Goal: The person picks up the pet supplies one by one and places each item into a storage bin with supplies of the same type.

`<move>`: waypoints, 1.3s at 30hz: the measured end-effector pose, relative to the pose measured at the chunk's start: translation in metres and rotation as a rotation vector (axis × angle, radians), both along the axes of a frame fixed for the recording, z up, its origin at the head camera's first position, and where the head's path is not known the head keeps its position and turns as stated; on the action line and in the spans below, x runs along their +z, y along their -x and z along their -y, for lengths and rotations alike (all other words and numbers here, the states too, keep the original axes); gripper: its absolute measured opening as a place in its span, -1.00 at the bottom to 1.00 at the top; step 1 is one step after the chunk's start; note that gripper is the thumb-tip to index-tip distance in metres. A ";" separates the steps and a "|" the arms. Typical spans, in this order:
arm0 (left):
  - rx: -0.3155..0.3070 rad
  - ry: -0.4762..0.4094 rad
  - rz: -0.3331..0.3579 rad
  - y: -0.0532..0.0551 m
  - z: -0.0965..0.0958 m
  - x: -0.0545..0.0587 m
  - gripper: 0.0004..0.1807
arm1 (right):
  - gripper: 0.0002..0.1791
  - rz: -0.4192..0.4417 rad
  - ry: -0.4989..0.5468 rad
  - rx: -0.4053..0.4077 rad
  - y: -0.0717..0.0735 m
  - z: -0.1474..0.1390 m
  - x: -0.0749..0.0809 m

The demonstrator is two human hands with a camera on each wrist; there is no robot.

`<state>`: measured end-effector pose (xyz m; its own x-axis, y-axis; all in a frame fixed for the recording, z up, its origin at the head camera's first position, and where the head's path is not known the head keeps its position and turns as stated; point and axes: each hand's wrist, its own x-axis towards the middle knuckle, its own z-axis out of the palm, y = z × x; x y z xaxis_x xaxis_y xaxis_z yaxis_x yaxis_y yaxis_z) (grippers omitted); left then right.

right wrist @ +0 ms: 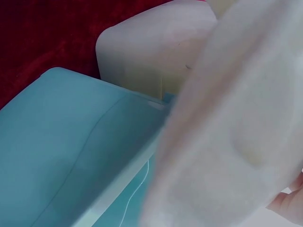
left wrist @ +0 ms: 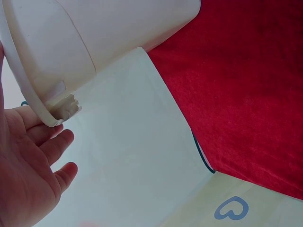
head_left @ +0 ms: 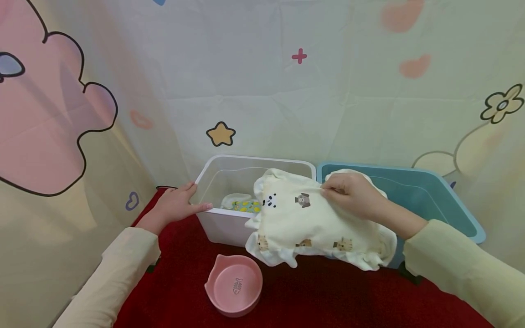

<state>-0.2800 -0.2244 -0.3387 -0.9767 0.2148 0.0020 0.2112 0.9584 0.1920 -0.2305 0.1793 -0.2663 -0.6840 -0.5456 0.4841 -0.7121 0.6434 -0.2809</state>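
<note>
A cream pillow (head_left: 311, 218) with a ruffled edge and printed animal figures hangs in front of the two bins in the head view. My right hand (head_left: 350, 191) pinches its fabric near the top edge. The pillow overlaps the white bin's right side and the blue bin's left part, and blurs across much of the right wrist view. At the left front corner of the white bin (head_left: 262, 159), my left hand (head_left: 176, 202) grips the rim, thumb along the front edge. Inside that bin lies a cloth item (head_left: 246, 206) with a yellow and green print, partly hidden by the pillow.
The blue bin (head_left: 455, 200) stands right beside the white one. In front of them, a pink bowl (head_left: 234, 287) with pointed ears sits on the red cloth (head_left: 328, 300). A curtain (head_left: 262, 86) with cartoon prints hangs close behind the bins.
</note>
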 end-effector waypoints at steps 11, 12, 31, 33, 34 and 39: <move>-0.002 0.000 -0.006 0.001 0.000 0.000 0.05 | -0.87 0.036 0.005 -0.005 0.003 0.006 0.005; -0.002 0.000 -0.006 0.002 0.000 0.000 0.05 | -0.87 0.034 0.003 -0.004 0.004 0.007 0.005; 0.008 -0.005 0.006 0.001 0.000 0.000 0.06 | -0.88 0.075 -0.022 -0.027 0.012 0.016 0.010; 0.007 -0.004 0.006 0.001 0.001 0.000 0.06 | -0.88 0.084 -0.017 -0.029 0.012 0.016 0.011; 0.006 -0.004 0.005 0.001 0.001 -0.001 0.06 | -0.87 0.086 -0.013 -0.027 0.012 0.016 0.012; -0.001 0.006 0.000 0.001 0.001 -0.001 0.07 | -0.87 0.087 -0.002 -0.023 0.015 0.017 0.012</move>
<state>-0.2812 -0.2252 -0.3398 -0.9765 0.2156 0.0008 0.2120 0.9594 0.1860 -0.2454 0.1621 -0.2540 -0.7354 -0.5307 0.4214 -0.6705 0.6597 -0.3394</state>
